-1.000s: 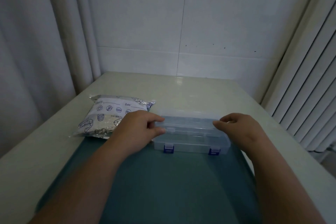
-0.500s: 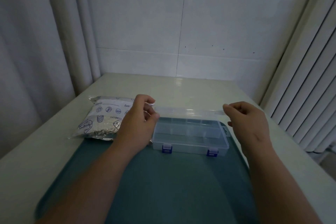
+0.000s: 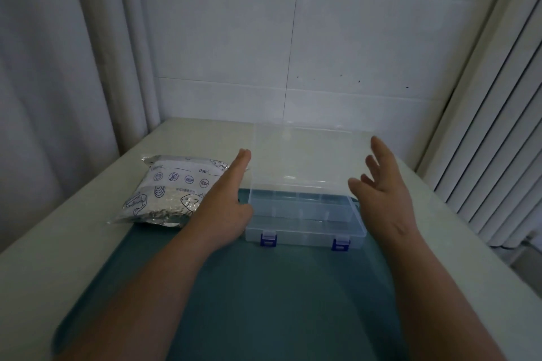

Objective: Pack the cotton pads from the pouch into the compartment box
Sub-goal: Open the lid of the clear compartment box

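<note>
Carrier: pouch point(image 3: 173, 187), silver foil with a white printed panel on its upper face; all print is dark blue.
Field, upper right of panel: "Date:", followed by a ruled blank line.
Field, upper left of panel: one word ending in a colon, followed by a ruled blank line; the letters are too blurred to confirm.
Icon row: four round icons below the two fields; the rightmost shows a fish, the others cannot be identified.
Small print: one short line of characters under the icon row, too small to read.
Line drawings: shrimp at lower left, shell at centre, fish at right.
</note>
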Demonstrator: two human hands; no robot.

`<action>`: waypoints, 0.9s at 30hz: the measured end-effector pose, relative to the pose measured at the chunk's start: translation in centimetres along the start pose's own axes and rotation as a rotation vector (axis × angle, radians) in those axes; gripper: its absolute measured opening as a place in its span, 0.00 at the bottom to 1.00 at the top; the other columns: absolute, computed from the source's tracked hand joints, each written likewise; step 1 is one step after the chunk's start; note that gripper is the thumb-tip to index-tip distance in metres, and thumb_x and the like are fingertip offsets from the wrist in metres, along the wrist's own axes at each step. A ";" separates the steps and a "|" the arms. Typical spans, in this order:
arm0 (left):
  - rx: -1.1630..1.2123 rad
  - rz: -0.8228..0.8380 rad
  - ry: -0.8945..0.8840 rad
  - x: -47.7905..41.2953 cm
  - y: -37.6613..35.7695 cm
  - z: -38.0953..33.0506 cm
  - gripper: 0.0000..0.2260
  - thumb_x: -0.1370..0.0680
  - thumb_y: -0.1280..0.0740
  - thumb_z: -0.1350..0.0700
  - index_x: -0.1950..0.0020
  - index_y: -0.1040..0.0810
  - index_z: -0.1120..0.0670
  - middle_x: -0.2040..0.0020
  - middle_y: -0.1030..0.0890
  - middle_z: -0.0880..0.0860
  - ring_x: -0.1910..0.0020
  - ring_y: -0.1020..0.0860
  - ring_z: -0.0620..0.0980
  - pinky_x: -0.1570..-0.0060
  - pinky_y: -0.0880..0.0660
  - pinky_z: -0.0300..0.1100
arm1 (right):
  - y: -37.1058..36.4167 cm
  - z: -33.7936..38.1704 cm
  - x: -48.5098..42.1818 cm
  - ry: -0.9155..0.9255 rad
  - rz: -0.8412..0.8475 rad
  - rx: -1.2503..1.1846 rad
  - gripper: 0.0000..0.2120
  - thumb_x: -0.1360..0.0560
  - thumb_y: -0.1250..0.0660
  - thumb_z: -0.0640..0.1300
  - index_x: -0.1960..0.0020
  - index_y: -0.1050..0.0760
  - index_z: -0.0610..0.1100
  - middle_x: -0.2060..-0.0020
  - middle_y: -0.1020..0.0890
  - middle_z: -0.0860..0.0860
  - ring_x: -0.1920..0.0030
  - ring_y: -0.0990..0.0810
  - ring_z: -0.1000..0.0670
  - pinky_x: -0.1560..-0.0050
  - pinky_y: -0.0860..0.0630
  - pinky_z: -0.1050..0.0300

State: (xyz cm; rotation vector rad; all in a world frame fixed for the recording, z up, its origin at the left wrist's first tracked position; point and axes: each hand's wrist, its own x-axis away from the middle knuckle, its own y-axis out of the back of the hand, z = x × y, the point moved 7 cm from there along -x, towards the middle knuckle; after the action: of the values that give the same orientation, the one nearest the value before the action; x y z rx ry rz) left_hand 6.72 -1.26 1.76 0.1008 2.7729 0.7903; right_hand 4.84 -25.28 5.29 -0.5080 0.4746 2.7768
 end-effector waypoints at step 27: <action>-0.379 0.094 0.017 0.1 -0.8 0.3 0.07 0.26 0.30 0.46 0.50 0.17 0.43 0.55 0.23 0.39 0.60 0.26 0.36 0.59 0.31 0.36 | -3.6 -2.7 0.9 -0.111 0.487 0.597 0.08 0.26 0.31 0.56 0.51 0.17 0.54 0.58 0.19 0.62 0.58 0.23 0.63 0.59 0.31 0.68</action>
State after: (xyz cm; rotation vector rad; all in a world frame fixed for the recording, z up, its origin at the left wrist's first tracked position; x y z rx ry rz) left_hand 6.68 -1.75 1.07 0.1527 2.5937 1.3285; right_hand 6.02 -22.88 1.59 -0.1008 1.5005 2.8472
